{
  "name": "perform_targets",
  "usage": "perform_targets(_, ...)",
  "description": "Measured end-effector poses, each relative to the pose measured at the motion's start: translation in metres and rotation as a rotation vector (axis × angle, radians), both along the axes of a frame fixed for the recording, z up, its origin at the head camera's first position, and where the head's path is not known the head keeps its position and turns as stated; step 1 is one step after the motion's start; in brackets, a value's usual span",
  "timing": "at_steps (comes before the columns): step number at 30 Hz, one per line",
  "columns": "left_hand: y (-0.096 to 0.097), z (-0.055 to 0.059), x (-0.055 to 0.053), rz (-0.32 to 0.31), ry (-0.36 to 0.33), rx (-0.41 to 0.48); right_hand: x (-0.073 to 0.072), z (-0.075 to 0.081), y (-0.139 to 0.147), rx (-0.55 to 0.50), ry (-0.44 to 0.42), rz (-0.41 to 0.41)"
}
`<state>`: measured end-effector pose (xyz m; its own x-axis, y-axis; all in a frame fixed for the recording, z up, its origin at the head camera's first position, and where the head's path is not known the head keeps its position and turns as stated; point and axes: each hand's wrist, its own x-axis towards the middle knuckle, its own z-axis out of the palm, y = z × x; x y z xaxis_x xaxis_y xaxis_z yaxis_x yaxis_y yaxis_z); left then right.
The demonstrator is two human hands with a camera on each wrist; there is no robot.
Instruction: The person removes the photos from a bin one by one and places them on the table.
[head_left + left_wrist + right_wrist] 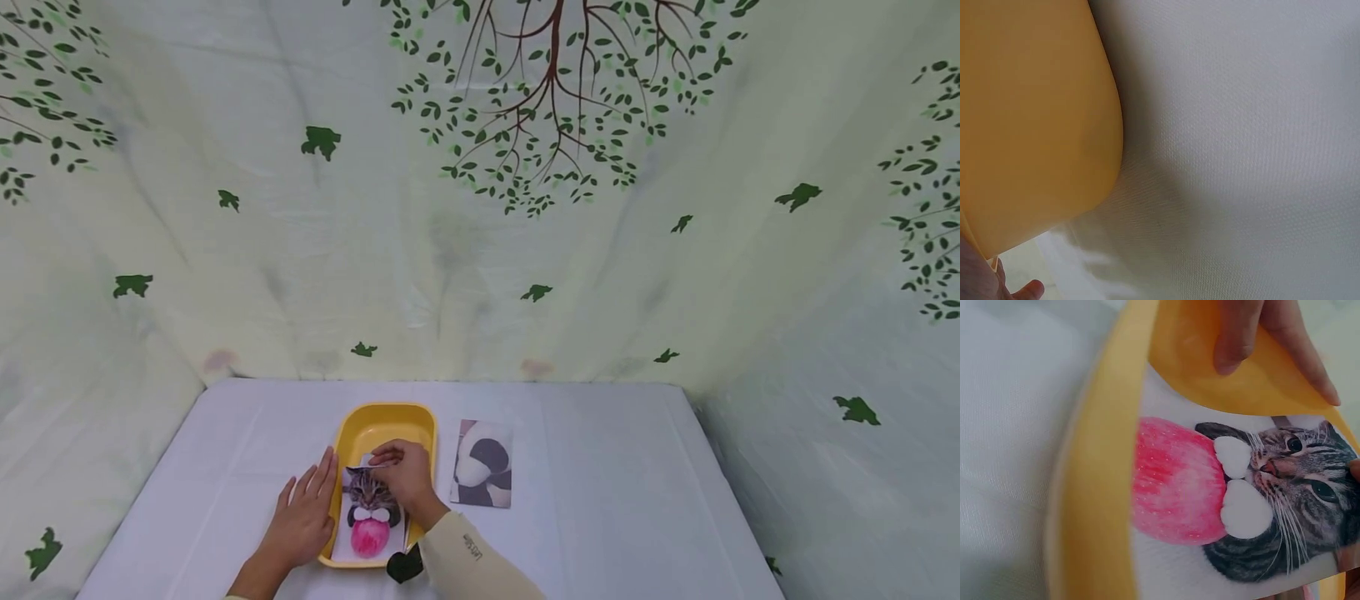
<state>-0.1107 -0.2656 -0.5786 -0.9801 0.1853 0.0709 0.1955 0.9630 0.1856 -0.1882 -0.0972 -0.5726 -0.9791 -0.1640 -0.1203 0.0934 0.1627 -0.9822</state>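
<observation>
Plainly, the head view shows the left hand (302, 517) resting straight-fingered against a yellow tray (385, 425); the right hand (407, 475) pinches the upper end of a cat card (370, 493) inside that tray, between the hands. Outward of the right hand lies a panda card (486, 467). The left wrist view gives mostly tray wall, so that hand's contact is hard to judge there. The right wrist view shows fingertips touching the cat card, its pink ball pictured away from them.

One tray (385, 427), at least two cards (370, 517) (483, 463)
</observation>
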Motion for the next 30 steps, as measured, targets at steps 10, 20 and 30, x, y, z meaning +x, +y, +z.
perform_targets(10,0.001,0.003,0.000,-0.003,-0.025,0.011,0.003,0.007,0.005,-0.165,-0.084,-0.030)
perform_targets(20,0.001,0.002,-0.002,0.006,-0.043,0.015,0.006,0.012,0.008,-0.172,-0.079,-0.103)
perform_targets(30,0.000,0.003,-0.001,-0.007,-0.041,0.006,0.012,0.021,0.012,-0.140,-0.084,-0.062)
